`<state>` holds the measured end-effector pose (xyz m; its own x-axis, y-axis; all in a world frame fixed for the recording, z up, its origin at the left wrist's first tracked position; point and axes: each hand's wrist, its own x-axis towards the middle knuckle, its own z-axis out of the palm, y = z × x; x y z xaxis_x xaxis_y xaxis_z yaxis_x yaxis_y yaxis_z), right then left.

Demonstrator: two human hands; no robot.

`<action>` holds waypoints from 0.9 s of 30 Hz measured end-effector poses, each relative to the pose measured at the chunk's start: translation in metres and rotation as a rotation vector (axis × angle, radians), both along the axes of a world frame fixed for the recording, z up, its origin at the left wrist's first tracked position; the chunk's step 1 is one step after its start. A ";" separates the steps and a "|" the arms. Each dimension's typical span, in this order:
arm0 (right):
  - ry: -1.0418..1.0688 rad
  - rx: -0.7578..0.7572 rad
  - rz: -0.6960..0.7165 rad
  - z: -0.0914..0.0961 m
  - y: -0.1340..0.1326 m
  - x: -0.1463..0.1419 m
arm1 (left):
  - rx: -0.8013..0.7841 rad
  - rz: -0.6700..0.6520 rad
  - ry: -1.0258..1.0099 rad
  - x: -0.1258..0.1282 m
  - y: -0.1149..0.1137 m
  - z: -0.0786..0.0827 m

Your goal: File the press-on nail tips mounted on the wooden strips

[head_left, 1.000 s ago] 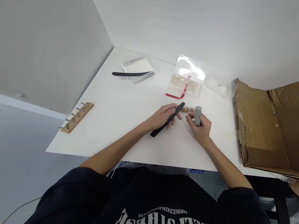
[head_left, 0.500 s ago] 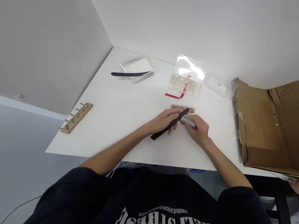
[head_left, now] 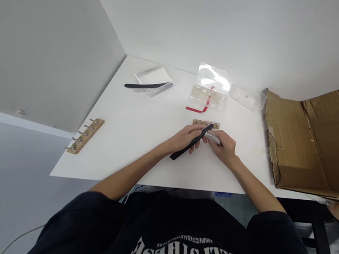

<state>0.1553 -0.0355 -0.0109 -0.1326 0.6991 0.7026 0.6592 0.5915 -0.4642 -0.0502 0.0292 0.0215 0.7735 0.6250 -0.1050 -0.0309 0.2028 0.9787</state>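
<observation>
My left hand (head_left: 188, 136) is closed on a black, slightly curved nail file (head_left: 183, 149), which slants from lower left to upper right. Beside its upper end, my right hand (head_left: 225, 144) grips a short silver-grey tool (head_left: 212, 137); its exact kind cannot be made out. The hands nearly meet, and the fingertips are partly hidden behind the file. Just beyond them lies a small wooden strip with metal pegs (head_left: 197, 121), its near side partly covered by my hands.
A second pegged wooden strip (head_left: 86, 137) lies at the left table edge. Behind are a clear packet (head_left: 155, 77) with another black file (head_left: 140, 85), an open clear case (head_left: 207, 94), a red strip (head_left: 196, 109) and a clear tray (head_left: 247, 97). A cardboard box (head_left: 294, 145) stands right.
The silver-grey tool has turned slightly in my right hand near the file's upper end. Both hands otherwise keep almost the same place; the whole view has shifted a little.
</observation>
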 end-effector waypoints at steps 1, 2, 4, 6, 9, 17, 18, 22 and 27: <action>-0.016 -0.012 0.000 0.000 0.000 0.000 | -0.007 -0.002 0.008 0.000 0.000 0.001; -0.032 -0.021 -0.008 -0.001 0.000 0.000 | -0.012 -0.001 0.011 0.000 0.000 0.001; -0.033 -0.020 -0.041 -0.001 0.000 0.000 | -0.017 0.002 0.003 0.000 0.000 0.001; 0.002 -0.010 -0.049 0.000 0.000 0.000 | -0.017 0.006 -0.009 0.000 0.000 0.000; 0.033 -0.036 0.016 0.000 0.000 0.000 | -0.010 -0.006 0.009 -0.001 0.000 -0.002; 0.024 -0.030 -0.051 0.000 -0.001 0.001 | 0.007 -0.003 -0.026 -0.001 -0.001 0.003; 0.018 -0.033 -0.040 0.000 -0.001 0.001 | 0.003 -0.006 -0.020 -0.001 -0.001 0.003; 0.013 -0.050 -0.005 0.000 -0.001 0.000 | -0.008 -0.015 -0.006 -0.001 -0.001 0.000; 0.049 0.017 -0.016 0.002 0.000 0.000 | 0.001 -0.014 -0.025 -0.001 -0.001 -0.002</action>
<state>0.1557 -0.0356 -0.0089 -0.0868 0.6886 0.7199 0.6454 0.5894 -0.4859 -0.0511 0.0286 0.0194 0.7846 0.6141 -0.0847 -0.0530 0.2026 0.9778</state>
